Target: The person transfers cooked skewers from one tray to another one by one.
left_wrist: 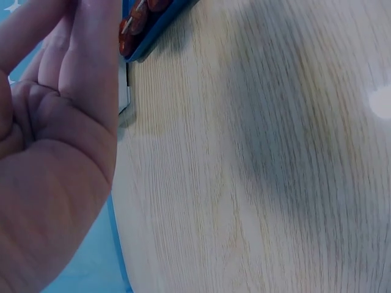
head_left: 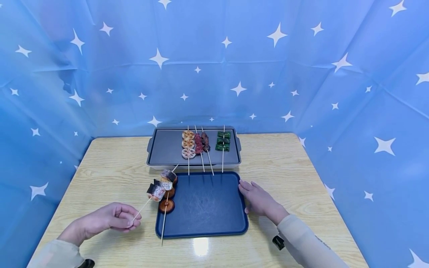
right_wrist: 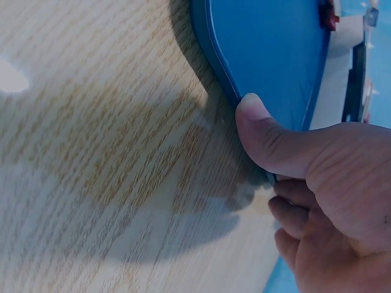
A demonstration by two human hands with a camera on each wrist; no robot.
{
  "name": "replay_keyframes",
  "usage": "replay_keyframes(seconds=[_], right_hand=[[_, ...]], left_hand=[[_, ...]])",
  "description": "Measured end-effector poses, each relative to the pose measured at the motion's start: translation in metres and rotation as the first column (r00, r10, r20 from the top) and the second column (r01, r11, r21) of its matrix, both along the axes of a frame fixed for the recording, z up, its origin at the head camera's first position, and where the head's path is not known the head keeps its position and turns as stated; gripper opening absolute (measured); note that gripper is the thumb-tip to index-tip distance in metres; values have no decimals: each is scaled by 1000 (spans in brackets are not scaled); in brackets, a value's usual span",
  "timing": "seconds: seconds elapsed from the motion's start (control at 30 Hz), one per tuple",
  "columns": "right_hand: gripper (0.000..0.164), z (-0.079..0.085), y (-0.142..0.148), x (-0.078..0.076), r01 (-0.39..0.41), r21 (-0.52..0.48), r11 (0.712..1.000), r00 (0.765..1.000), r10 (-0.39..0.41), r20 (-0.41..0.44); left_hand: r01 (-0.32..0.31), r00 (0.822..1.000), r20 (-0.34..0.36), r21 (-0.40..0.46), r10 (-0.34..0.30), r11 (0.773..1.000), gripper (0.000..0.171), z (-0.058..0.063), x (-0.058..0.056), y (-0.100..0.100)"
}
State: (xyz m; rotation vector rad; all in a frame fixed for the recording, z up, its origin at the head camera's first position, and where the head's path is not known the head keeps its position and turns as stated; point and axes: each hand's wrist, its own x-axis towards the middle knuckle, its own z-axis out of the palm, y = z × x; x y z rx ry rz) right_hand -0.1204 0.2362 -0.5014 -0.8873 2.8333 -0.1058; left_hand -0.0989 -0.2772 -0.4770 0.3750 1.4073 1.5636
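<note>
In the head view my left hand (head_left: 115,219) pinches the bare stick end of a skewer of fish-like chunks (head_left: 156,190) with black and silvery skin. The skewer slants up to the right over the left edge of the blue tray (head_left: 207,208), partly covering a mushroom skewer (head_left: 166,206) that lies there. The left wrist view shows the palm of my left hand (left_wrist: 67,122); the held stick is not visible there. My right hand (head_left: 259,199) touches the tray's right edge, with its thumb (right_wrist: 259,122) against the rim in the right wrist view.
Behind the tray stands a grey grill plate (head_left: 167,147). It bears a lotus root skewer (head_left: 188,143), a red meat skewer (head_left: 199,143), a brown meat skewer (head_left: 205,141) and a green vegetable skewer (head_left: 223,141). Their sticks reach past the front edge. A blue curtain (head_left: 207,85) surrounds the wooden table (head_left: 285,167).
</note>
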Motion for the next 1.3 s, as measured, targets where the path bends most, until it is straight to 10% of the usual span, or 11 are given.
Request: replay_keyframes(seconds=[0.6,1.3], right_hand=[[78,0,-1,0,17,13,1000,999,-18,32],[79,0,-1,0,13,-4,1000,1000,-13,24]], left_hand=[[-20,1000,5,-31,20,999,32,-11,8,16],[-200,980,-30,-133,198,971,36,-26,21,99]])
